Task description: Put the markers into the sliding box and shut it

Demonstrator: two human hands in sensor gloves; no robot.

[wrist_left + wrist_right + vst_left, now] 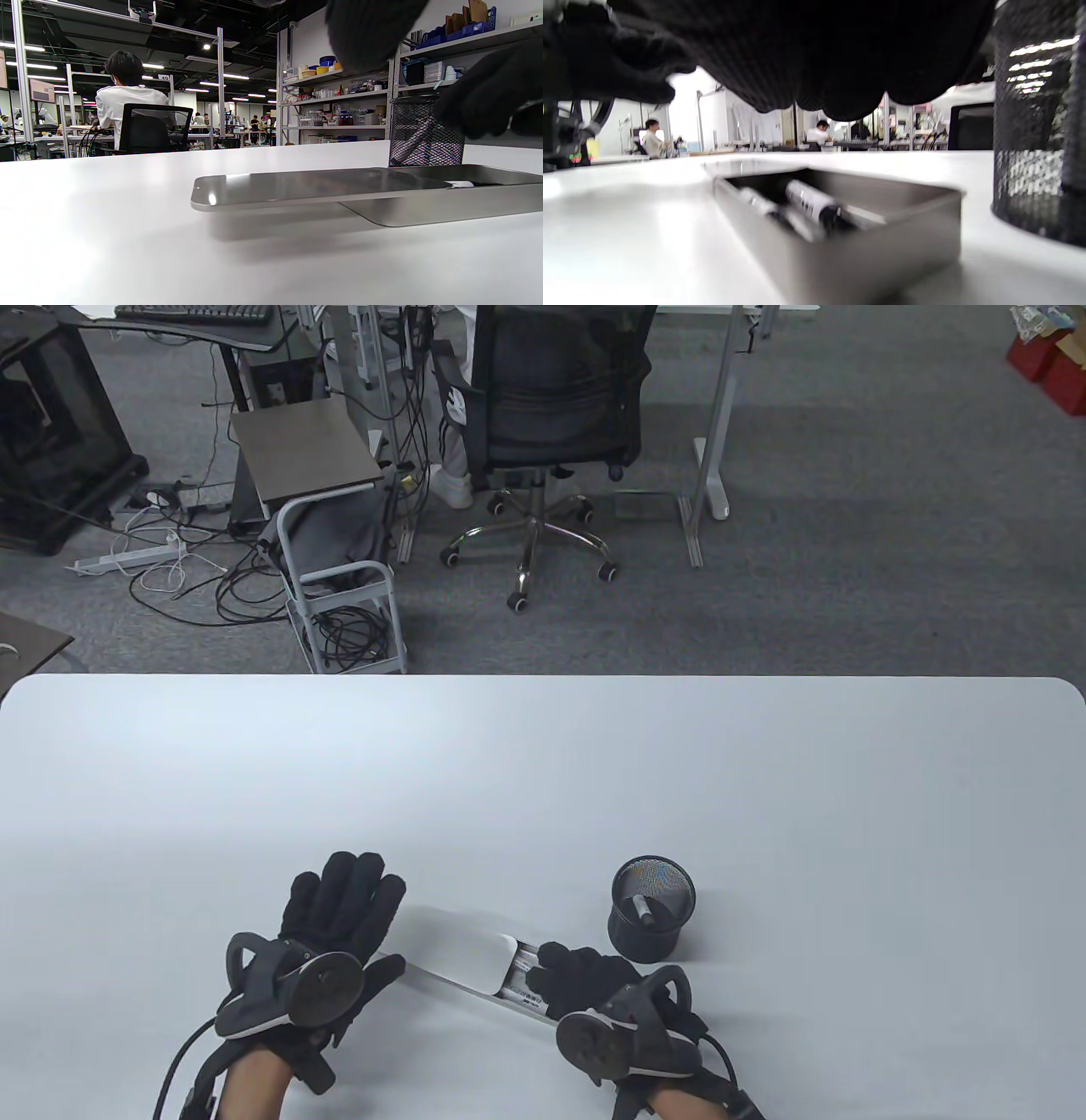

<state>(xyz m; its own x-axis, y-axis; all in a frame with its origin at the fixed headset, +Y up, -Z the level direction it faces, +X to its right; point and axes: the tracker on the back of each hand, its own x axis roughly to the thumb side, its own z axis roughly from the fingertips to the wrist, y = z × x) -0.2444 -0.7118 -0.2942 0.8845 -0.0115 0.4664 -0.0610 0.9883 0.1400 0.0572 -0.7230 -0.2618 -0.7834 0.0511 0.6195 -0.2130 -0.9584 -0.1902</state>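
Box's near end [530, 997] under the right hand [594, 984]; markers [806, 203] blurred; left fingers [373, 29] cropped.

Sliding box [475, 963] lies on the tabletop [543, 780] near its front edge, between the two hands: left hand [339, 925] at the box's left end, right hand [594, 984] over its right end, the lid [454, 948] slid toward the left so the right part of the tray stands uncovered. Markers [806, 207] lie inside the uncovered tray, side by side along its length. Pen cup [652, 909] stands just behind and right of the box, beyond the right hand, with one marker [642, 909] in it.
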